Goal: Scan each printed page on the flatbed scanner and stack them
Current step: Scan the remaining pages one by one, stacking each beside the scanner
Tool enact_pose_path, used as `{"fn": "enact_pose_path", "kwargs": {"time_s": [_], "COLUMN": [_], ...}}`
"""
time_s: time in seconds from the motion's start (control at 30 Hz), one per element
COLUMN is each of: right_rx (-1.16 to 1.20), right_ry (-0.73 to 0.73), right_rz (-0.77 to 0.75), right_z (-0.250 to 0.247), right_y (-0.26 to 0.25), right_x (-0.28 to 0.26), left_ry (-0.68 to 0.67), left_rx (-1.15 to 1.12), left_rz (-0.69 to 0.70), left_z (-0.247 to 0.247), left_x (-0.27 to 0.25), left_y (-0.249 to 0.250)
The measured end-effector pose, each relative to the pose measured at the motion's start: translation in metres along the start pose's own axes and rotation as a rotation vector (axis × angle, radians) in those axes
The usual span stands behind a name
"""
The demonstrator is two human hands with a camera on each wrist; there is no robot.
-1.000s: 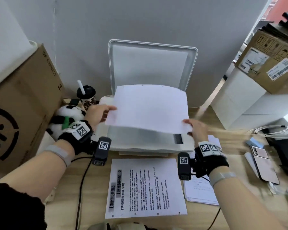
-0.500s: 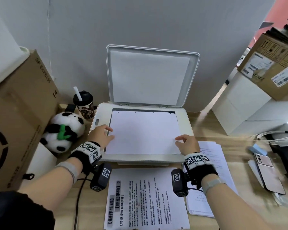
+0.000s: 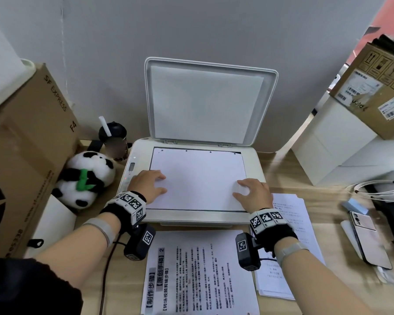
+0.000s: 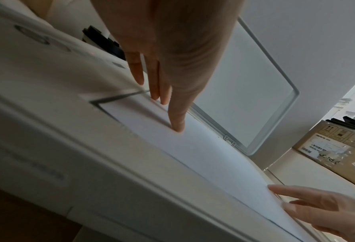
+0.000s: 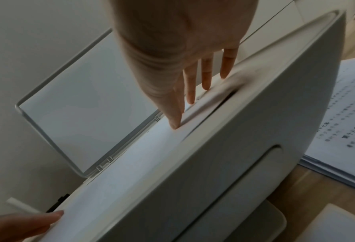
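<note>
**Both hands flat on the sheet**

While your left hand (image 3: 147,186) and right hand (image 3: 254,192) lie with fingers straight on the sheet (image 3: 197,178), gripping nothing, that blank white sheet rests flat on the scanner (image 3: 256,169) bed at frame centre. Your left fingers (image 4: 177,121) press its left edge; your right fingers (image 5: 175,121) press near its right edge, where the paper bows up slightly and looks blurred. A thin dark strip of bed shows along the sheet's top and left sides. The lid (image 3: 210,101), smooth pale plastic with rounded corners, stands raised against the grey wall.

At lower centre, a printed page (image 3: 200,273) lies on the wooden desk (image 3: 341,289), just below the scanner's front edge. A stack (image 3: 291,242) of printed pages sits at lower right, partly under your right wrist. At left, a plush panda (image 3: 87,178) and a lidded cup (image 3: 113,139) with a straw crowd the scanner's side, beside a cardboard box (image 3: 25,160). At right lie a phone (image 3: 369,239) and a coiled white cable (image 3: 380,189).
</note>
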State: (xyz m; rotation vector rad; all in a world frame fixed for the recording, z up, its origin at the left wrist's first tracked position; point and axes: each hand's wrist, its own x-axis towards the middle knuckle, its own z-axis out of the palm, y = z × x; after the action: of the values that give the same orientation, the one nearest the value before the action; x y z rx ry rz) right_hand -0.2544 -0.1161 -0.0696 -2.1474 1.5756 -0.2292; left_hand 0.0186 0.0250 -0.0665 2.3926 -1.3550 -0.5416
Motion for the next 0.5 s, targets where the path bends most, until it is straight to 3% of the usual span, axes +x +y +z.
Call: {"fn": "enact_pose_path", "kwargs": {"time_s": [0.5], "right_rx": [-0.042], "right_ry": [-0.008], "right_rz": [-0.010], "right_z": [-0.0008], "right_y": [-0.0026], "right_x": [-0.0006], "left_ry": [-0.009], "left_rx": [0.006], "left_rz": [-0.056], "left_z": [0.0004], "left_x": [0.0059], "left_y": [-0.0002]}}
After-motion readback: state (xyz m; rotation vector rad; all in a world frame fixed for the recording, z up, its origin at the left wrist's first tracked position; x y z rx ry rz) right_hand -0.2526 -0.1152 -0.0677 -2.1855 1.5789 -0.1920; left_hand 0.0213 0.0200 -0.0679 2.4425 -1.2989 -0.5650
